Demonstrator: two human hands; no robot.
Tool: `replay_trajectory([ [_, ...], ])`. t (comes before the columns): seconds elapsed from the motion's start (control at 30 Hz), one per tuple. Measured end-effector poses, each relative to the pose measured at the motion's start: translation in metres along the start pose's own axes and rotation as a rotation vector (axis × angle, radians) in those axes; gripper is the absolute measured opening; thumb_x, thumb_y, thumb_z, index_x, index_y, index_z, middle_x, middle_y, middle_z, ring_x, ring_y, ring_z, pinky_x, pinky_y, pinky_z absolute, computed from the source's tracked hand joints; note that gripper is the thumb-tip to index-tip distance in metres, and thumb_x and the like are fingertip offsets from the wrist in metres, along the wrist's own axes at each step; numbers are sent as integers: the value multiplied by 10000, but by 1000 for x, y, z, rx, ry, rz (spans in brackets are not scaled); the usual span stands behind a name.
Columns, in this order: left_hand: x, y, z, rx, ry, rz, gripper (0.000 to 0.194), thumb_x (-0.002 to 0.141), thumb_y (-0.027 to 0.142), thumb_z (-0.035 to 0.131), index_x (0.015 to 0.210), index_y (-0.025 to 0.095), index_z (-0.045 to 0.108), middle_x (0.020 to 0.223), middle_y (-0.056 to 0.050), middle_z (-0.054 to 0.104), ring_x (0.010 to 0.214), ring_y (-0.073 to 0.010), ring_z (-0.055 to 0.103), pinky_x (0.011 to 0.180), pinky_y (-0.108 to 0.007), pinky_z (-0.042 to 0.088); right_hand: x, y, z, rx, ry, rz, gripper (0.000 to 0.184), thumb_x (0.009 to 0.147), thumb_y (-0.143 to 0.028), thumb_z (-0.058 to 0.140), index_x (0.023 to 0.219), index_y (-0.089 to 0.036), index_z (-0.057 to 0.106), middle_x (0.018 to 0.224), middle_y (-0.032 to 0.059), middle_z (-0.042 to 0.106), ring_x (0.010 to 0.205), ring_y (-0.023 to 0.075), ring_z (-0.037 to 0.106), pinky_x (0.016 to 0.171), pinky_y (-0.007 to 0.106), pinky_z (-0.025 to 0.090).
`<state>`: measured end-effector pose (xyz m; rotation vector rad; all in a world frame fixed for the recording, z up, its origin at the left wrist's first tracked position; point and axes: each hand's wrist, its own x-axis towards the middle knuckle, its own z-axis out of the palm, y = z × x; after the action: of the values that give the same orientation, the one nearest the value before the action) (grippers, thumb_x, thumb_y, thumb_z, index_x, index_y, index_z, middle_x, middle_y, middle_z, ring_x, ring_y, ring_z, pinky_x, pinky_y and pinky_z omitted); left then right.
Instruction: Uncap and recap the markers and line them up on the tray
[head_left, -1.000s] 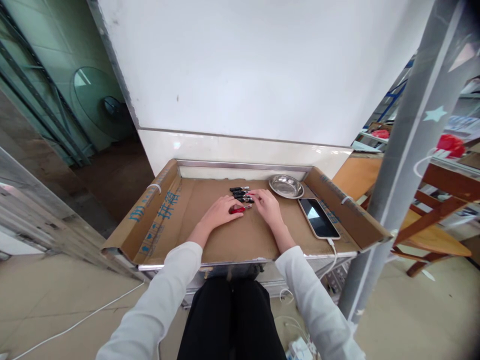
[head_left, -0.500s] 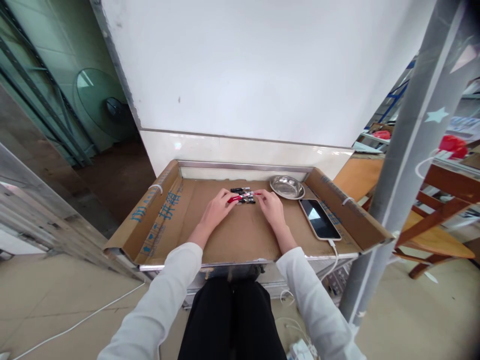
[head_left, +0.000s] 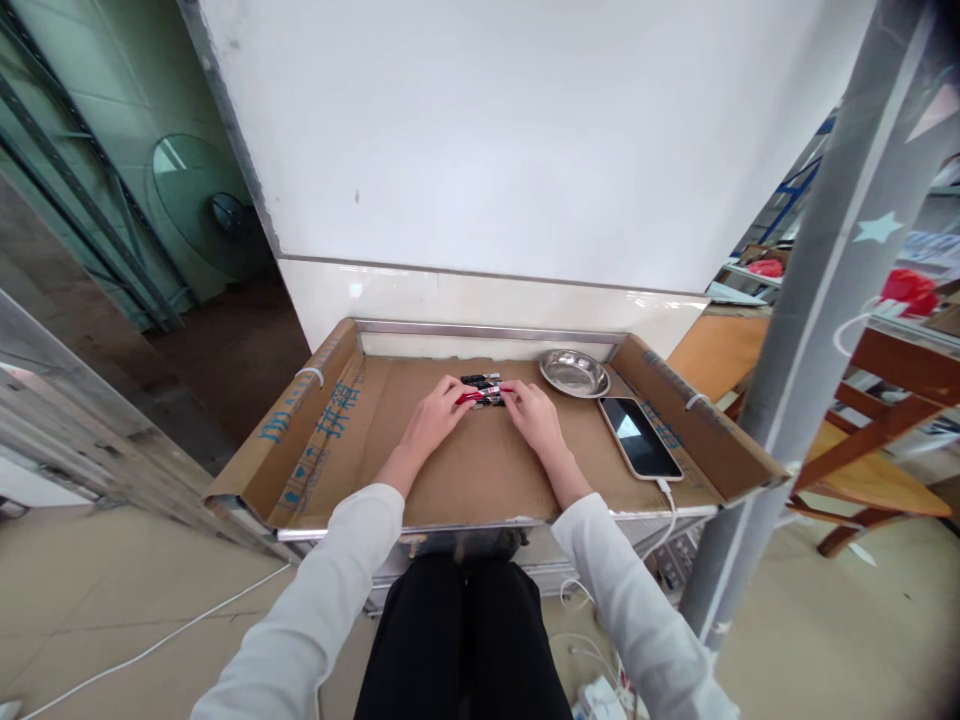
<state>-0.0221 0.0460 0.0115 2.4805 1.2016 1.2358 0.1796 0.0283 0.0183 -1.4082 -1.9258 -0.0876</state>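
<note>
My left hand (head_left: 433, 418) is closed round the left end of a red marker (head_left: 489, 393), which has a pale label in its middle. At the marker's other end, my right hand (head_left: 535, 416) pinches a small red piece that looks like its cap. Marker and cap meet in one line between the hands; whether the cap is fully seated is too small to tell. Just behind, several black markers (head_left: 480, 379) lie side by side on the cardboard (head_left: 450, 480), partly hidden by the red one and my fingers.
To the right of the markers stands a shallow metal dish (head_left: 574, 374). A phone (head_left: 640, 438) with a white charging cable (head_left: 668, 507) lies nearer the right edge. Folded cardboard walls (head_left: 300, 425) flank the table. A grey post (head_left: 795, 330) rises at the right, before a wooden chair (head_left: 862, 460).
My left hand has raised the red marker from in front of the black ones to over them. Its tip has met the red piece in my right hand, and both hands have come closer together.
</note>
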Motion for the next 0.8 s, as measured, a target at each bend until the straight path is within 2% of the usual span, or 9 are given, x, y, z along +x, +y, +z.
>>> replay_trajectory([
  [0.1, 0, 0, -1, 25, -7, 20, 242, 903, 328, 435, 1088, 239, 566, 1026, -31, 574, 927, -145, 590, 841, -271, 459, -2, -9, 2, 135, -52, -31, 387, 887, -251, 396, 1271, -203, 401, 1127, 80, 627, 876, 182, 612, 783, 301, 469],
  [0.17, 1, 0, -1, 71, -20, 41, 257, 909, 306, 422, 1127, 239, 540, 1061, -38, 598, 957, -158, 586, 848, -286, 447, -3, -14, 1, 225, -112, -86, 532, 862, -214, 399, 1370, -206, 242, 1305, 91, 513, 921, 167, 614, 784, 290, 480],
  [0.23, 1, 1, -2, 126, -28, 57, 281, 916, 292, 403, 1170, 244, 513, 1094, -41, 615, 973, -167, 584, 858, -305, 426, -4, -18, 0, 274, -150, -135, 611, 839, -188, 401, 1401, -210, 164, 1384, 94, 429, 963, 157, 604, 801, 285, 480],
  [0.3, 2, 2, -2, 169, -10, 46, 296, 923, 290, 384, 1191, 249, 502, 1118, -43, 622, 973, -170, 581, 863, -316, 404, -4, -18, 0, 290, -141, -153, 633, 832, -172, 390, 1411, -202, 137, 1381, 96, 431, 1005, 154, 586, 838, 289, 468],
  [0.4, 3, -3, -3, 231, 59, -36, 299, 919, 287, 380, 1177, 249, 525, 1084, -58, 635, 956, -190, 565, 850, -338, 388, -2, -12, -1, 233, -95, -128, 521, 836, -155, 368, 1349, -192, 289, 1252, 92, 544, 1012, 169, 562, 863, 311, 448],
  [0.5, 2, -12, -2, 314, 140, -135, 277, 886, 264, 424, 1112, 254, 583, 971, -81, 648, 937, -244, 518, 823, -393, 381, 0, -3, -1, 85, -108, -118, 313, 821, -114, 367, 1054, -205, 555, 1006, 65, 621, 931, 196, 542, 843, 330, 432],
  [0.6, -1, -21, 1, 341, 181, -233, 269, 853, 215, 430, 1023, 234, 637, 902, -114, 630, 931, -289, 473, 803, -454, 373, 1, 3, -1, -31, -123, -115, 251, 824, -101, 377, 857, -210, 601, 915, 61, 596, 890, 201, 513, 829, 326, 416],
  [0.7, -4, -27, 5, 349, 201, -331, 269, 829, 185, 419, 934, 198, 666, 872, -143, 604, 919, -309, 460, 784, -488, 374, 0, 6, -1, -105, -113, -89, 231, 831, -112, 394, 843, -210, 603, 882, 63, 570, 873, 205, 496, 800, 318, 410],
  [0.8, -4, -31, 10, 334, 224, -320, 268, 818, 181, 417, 920, 194, 664, 901, -148, 590, 933, -306, 462, 797, -493, 380, 0, 8, 0, -147, -129, -69, 223, 827, -113, 412, 857, -209, 611, 866, 68, 554, 867, 208, 491, 783, 314, 405],
])
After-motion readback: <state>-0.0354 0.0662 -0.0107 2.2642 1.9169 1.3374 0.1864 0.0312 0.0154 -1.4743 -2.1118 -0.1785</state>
